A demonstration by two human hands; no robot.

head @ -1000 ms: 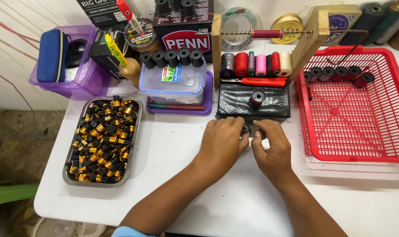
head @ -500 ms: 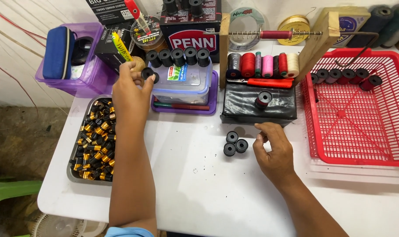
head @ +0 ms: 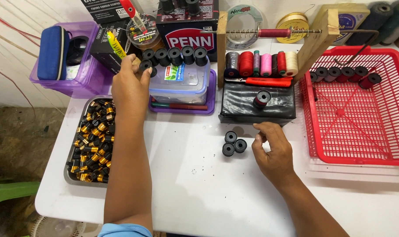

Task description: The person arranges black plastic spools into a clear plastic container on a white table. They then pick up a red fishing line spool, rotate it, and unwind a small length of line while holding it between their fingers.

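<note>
My left hand (head: pixel 128 90) reaches to the back left and pinches a small black spool (head: pixel 145 66) at the left end of a row of black spools (head: pixel 182 55). That row stands on the lid of a clear plastic box (head: pixel 182 81). My right hand (head: pixel 274 151) rests on the white table (head: pixel 199 184), fingers loosely apart and holding nothing. Three black spools (head: pixel 233 144) lie in a cluster just left of its fingertips. Behind them sits a black box (head: pixel 247 109) with one spool (head: pixel 262 97) on top.
A metal tray (head: pixel 72 177) of black and gold parts sits at the left. A red basket (head: pixel 353 131) holding a row of dark spools (head: pixel 344 72) is at the right. A wooden thread rack (head: pixel 315 44) with coloured thread spools (head: pixel 261 63) and a purple tub (head: pixel 83 83) stand behind.
My left hand left the table's middle, where both hands were together, and reached back left to the spool row. Three black spools now lie exposed. My right hand barely moved.
</note>
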